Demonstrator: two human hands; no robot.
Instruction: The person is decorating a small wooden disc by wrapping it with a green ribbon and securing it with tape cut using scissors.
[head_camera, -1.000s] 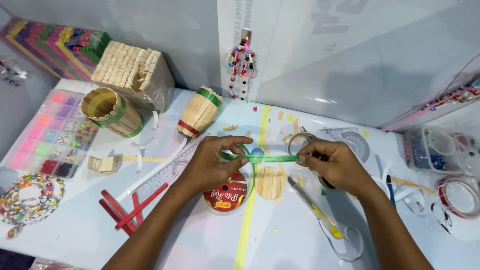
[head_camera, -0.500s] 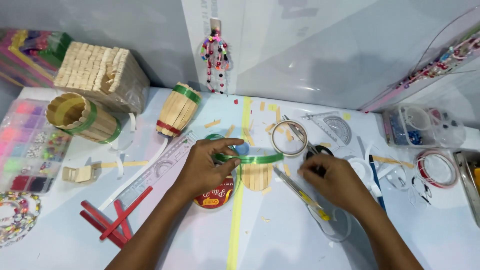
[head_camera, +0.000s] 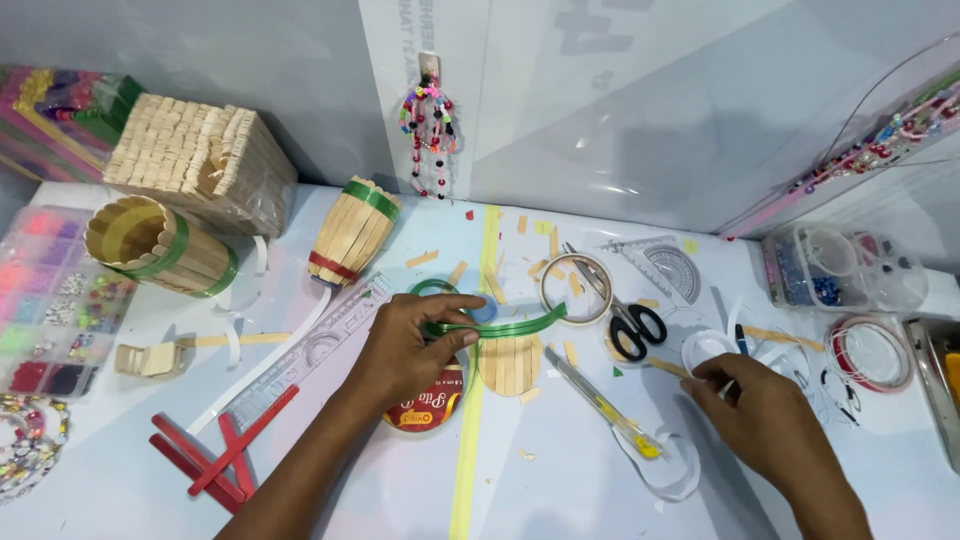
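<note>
**Holding a green strip over the little stick panel**

Your left hand (head_camera: 410, 345) pinches a green strip (head_camera: 500, 326) between thumb and fingers. The strip loops round by your thumb, then runs off to the right, over the top of a small panel of flat wooden sticks (head_camera: 510, 362). Its far end reaches close to a roll of clear tape (head_camera: 577, 288). So your left grip is closed on the strip.

Your right hand (head_camera: 765, 415) rests low on the bench (head_camera: 560, 480), well apart from the strip. Its fingers curl near some white paper strips (head_camera: 705, 350). I cannot tell if that grip holds anything.

Under your left wrist sits a round tin with a red lid (head_camera: 430, 405). Black-handled scissors (head_camera: 630, 325) lie just right of the tape roll. A thin pen-like tool with a yellow tip (head_camera: 600, 405) lies between your two hands. A yellow line of tape (head_camera: 470, 440) runs down the bench.

On the left you have a clear ruler (head_camera: 310, 355), some red sticks (head_camera: 215, 460) laid in a cross, and a tray of bright beads (head_camera: 45, 300). Behind them stand a round stick pot with a green band (head_camera: 155, 245), a stick barrel with green and red bands (head_camera: 352, 232) and a square stick box (head_camera: 200, 160). A string of beads (head_camera: 428, 135) hangs on the wall. On the right sits a clear box of small bits (head_camera: 845, 268).
</note>
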